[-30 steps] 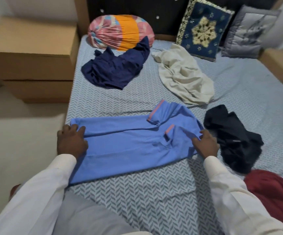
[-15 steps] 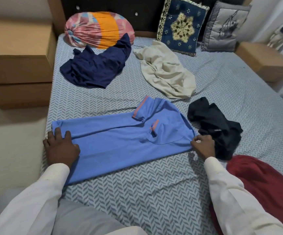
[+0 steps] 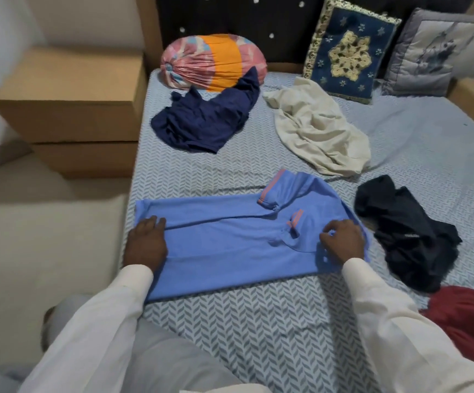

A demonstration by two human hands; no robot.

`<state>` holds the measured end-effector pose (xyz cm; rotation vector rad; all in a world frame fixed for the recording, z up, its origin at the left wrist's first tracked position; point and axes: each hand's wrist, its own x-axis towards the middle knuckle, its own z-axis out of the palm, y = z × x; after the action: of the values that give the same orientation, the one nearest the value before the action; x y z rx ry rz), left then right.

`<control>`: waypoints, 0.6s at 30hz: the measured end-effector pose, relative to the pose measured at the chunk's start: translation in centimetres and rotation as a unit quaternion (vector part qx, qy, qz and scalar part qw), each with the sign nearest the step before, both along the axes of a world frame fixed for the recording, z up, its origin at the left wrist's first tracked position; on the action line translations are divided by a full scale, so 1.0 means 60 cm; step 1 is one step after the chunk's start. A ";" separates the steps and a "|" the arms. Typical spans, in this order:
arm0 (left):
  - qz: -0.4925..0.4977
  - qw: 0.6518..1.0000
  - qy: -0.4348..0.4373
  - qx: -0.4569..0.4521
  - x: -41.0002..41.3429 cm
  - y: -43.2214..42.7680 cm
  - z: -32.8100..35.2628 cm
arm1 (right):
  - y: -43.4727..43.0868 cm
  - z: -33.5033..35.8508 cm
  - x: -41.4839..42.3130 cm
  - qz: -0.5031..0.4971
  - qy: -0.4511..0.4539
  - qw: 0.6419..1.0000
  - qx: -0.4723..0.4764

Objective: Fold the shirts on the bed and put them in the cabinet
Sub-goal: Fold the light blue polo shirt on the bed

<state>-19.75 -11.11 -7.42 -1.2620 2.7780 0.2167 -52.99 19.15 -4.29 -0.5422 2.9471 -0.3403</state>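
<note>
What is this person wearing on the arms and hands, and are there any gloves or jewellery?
Both arms are covered by long, loose white cloth sleeves. The left sleeve and the right sleeve each end in a plain cuff at the wrist, with no pattern or marking visible. The left hand and the right hand are bare: no gloves, and no ring, watch or bracelet shows in this view.

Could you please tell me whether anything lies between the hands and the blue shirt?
Nothing visible does: the left hand rests on the blue shirt at its left end and the right hand pinches its collar end. The cabinet is not in view.
</note>
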 end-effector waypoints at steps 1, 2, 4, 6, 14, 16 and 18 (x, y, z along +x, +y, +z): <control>0.015 0.999 -0.031 0.004 0.004 -0.005 0.007 | -0.025 0.002 0.007 0.011 -0.005 1.000 -0.008; 0.022 0.998 -0.055 0.011 0.001 -0.006 0.015 | -0.043 0.005 0.013 0.020 0.005 1.000 -0.024; 0.019 0.996 -0.085 0.014 -0.001 -0.020 0.026 | -0.098 0.005 0.031 0.071 0.038 0.995 -0.062; 0.028 0.998 -0.058 -0.001 -0.006 -0.036 0.031 | -0.154 0.005 0.050 0.159 0.050 0.982 -0.094; 0.233 0.949 0.181 0.112 -0.022 -0.138 0.046 | -0.305 0.001 0.091 0.351 -0.047 0.922 0.157; 0.196 0.965 0.137 0.110 -0.024 -0.161 0.050 | -0.313 -0.003 0.091 0.366 -0.044 0.913 0.176; 0.165 0.975 0.095 0.112 -0.032 -0.179 0.052 | -0.324 -0.009 0.096 0.387 -0.024 0.901 0.194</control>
<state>-21.67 -21.84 -4.30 -1.7108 2.5725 0.6837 -47.21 -0.26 -4.81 -1.4990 2.3727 0.3083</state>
